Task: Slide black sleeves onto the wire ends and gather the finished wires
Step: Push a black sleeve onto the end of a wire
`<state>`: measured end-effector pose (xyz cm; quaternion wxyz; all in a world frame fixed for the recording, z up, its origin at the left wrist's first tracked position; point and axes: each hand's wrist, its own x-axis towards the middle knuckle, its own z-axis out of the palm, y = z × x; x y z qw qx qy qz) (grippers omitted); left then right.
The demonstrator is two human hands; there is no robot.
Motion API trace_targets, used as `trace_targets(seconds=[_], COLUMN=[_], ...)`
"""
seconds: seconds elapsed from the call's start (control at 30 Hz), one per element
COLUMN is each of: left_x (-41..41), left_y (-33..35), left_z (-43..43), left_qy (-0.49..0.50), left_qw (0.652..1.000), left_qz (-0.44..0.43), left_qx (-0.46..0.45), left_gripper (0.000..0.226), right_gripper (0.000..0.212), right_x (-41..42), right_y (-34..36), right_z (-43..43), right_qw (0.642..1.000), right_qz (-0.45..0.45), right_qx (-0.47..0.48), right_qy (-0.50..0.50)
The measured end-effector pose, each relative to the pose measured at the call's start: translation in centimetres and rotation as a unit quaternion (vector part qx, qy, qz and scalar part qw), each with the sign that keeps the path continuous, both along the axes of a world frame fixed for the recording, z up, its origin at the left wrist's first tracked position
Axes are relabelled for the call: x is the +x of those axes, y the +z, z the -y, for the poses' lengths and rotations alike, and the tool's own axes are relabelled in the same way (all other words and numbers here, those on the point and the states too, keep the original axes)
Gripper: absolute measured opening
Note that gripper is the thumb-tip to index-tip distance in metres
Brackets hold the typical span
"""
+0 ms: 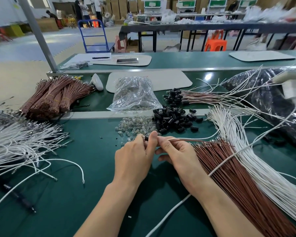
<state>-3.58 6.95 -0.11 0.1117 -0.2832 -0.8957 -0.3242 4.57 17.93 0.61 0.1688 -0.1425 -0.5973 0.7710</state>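
Left hand (133,156): sleeve (146,138); right hand (178,154): wire (186,139)

Blue metal trolley (96,37) on grey floor (24,47) | orange plastic stool (215,44) nearby | black pen (100,57) atop white paper sheet (85,56)

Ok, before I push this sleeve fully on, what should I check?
1. Left hand pinches the black sleeve: ok.
2. Right hand pinches the held wires close behind that sleeve: ok.
3. Wire ends seated inside the sleeve: cannot tell, the joint is hidden.
4. Loose sleeves piled just beyond the hands for the next one: ok.
5. Finished wires lying together farther back, ready to take this one: ok.
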Motion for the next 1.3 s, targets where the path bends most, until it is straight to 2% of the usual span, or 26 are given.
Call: trace_targets(seconds=[0.17, 0.4, 0.53, 0.63, 0.8, 0.97, 1.13, 1.3], left_x=[-0.2, -0.2, 0.2, 0.4, 0.3, -0.2, -0.3, -0.5], left_y=[-0.1, -0.1, -0.1, 0.0, 0.1, -0.5, -0.6, -0.5], left_z=[-0.1, -0.3, -0.4, -0.7, -0.9, -1.3, -1.2, -1.1], left_qy=[-0.016, -0.021, 0.002, 0.035, 0.074, 0.073, 0.068, 0.063], left_qw=[1.000, 0.999, 0.999, 0.999, 0.996, 0.992, 0.994, 0.985], left_qz=[0.017, 0.039, 0.035, 0.016, 0.003, -0.005, -0.006, -0.021], left_qx=[-0.009, -0.006, 0.001, -0.001, -0.045, -0.100, -0.086, -0.160], left_gripper=[0.074, 0.077, 0.064, 0.051, 0.054, 0.080, 0.068, 0.066], right_gripper=[0.031, 0.033, 0.021, 0.021, 0.020, 0.023, 0.019, 0.018], right_x=[-0.1, -0.2, -0.2, -0.3, -0.4, -0.5, -0.7, -0.5], right_y=[-0.4, -0.5, -0.3, -0.3, -0.4, -0.5, -0.9, -0.7], right_z=[-0.1, -0.2, 0.1, 0.3, 0.6, 0.6, 0.4, 0.4], right_qw=[1.000, 1.000, 1.000, 0.998, 0.995, 0.995, 0.996, 0.995], right_qz=[-0.002, 0.003, 0.005, 0.011, 0.013, 0.007, 0.008, 0.009], right_qx=[-0.003, -0.014, 0.015, 0.048, 0.095, 0.090, 0.081, 0.091], right_qy=[-0.002, -0.003, -0.014, -0.035, -0.032, -0.036, -0.038, -0.037])
